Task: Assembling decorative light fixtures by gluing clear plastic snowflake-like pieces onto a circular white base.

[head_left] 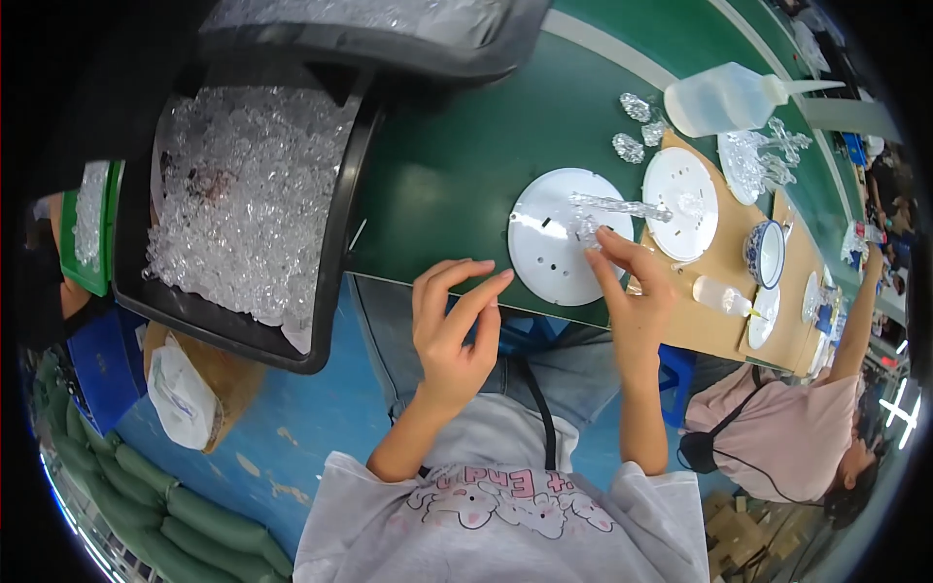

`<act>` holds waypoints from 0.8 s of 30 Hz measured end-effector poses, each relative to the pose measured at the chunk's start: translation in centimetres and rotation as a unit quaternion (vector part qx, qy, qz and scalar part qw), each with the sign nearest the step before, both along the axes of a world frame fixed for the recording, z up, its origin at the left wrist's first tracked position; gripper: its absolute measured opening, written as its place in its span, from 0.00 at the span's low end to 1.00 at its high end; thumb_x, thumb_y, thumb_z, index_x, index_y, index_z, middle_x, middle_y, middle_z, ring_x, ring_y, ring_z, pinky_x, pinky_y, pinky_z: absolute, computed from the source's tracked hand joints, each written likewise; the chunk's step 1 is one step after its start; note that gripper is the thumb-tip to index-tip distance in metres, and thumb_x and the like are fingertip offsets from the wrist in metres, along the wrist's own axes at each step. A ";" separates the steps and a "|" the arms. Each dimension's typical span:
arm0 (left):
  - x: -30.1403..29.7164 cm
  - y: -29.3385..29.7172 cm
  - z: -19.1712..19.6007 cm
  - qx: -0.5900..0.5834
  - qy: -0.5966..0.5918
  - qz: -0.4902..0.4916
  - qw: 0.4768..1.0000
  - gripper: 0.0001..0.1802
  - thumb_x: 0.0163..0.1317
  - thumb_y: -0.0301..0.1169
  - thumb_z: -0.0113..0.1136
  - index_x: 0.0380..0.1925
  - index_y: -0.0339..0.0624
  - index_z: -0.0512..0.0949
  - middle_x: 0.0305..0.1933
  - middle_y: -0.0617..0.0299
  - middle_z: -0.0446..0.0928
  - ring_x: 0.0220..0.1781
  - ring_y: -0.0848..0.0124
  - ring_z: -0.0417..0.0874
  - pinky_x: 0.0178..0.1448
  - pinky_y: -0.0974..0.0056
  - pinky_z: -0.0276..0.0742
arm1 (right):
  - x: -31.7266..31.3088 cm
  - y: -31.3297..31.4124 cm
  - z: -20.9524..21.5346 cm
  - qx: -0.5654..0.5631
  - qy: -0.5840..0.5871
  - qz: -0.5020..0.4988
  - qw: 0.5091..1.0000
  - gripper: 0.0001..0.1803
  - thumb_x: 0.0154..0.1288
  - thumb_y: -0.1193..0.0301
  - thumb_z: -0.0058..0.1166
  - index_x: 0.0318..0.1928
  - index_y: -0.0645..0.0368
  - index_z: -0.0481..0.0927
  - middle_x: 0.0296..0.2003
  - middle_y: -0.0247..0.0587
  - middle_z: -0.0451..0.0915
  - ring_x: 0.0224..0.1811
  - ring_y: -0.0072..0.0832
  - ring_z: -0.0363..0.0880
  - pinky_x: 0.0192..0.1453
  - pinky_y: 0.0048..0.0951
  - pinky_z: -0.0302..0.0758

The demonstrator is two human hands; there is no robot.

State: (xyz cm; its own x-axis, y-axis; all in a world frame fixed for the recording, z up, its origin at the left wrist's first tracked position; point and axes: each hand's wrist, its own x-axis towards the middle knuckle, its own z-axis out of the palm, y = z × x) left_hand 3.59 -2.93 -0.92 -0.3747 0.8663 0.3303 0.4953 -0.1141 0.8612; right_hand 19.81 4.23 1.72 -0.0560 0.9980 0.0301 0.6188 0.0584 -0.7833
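Note:
A round white plate (536, 260) with small holes lies near the front edge of the green table. On it stands a clear, glittering plastic piece (586, 225), with a long clear rod-like part (622, 205) reaching right toward a second white disc. My right hand (643, 291) is at the plate's right side, thumb and forefinger pinched at the clear piece; their exact contact is partly hidden. My left hand (457, 325) hovers at the plate's left, over the table edge, fingers apart and holding nothing.
A black bin (335, 209) of clear pieces stands left, another black bin (428, 44) behind it. Rightward are a squeeze bottle (714, 100), a white disc (671, 233) on cardboard, a small bottle (719, 294) and a patterned bowl (768, 255). A co-worker (777, 428) sits right.

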 end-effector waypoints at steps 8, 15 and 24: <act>-0.3 0.0 -0.7 0.015 -0.034 -0.005 0.999 0.16 0.47 0.13 0.57 0.35 0.40 0.83 0.42 0.59 0.77 0.46 0.60 0.76 0.47 0.63 0.73 | -0.3 -0.3 -0.3 0.055 -0.029 0.000 0.998 0.11 0.53 0.79 0.63 0.40 0.64 0.82 0.41 0.45 0.83 0.41 0.29 0.82 0.47 0.27 0.76; -0.6 -0.2 -0.7 0.017 -0.038 -0.014 0.999 0.17 0.46 0.12 0.56 0.35 0.40 0.83 0.42 0.58 0.77 0.46 0.60 0.76 0.46 0.64 0.73 | -0.3 -0.1 0.2 0.056 -0.075 0.017 0.995 0.11 0.54 0.79 0.63 0.40 0.65 0.82 0.41 0.45 0.83 0.40 0.28 0.82 0.46 0.26 0.76; -0.8 -0.2 -0.7 0.021 -0.043 -0.022 0.999 0.18 0.45 0.11 0.56 0.35 0.40 0.83 0.42 0.58 0.77 0.46 0.60 0.77 0.45 0.64 0.74 | -0.7 0.0 0.8 0.054 -0.110 0.037 0.992 0.10 0.54 0.79 0.63 0.39 0.67 0.82 0.40 0.45 0.83 0.38 0.26 0.83 0.46 0.25 0.77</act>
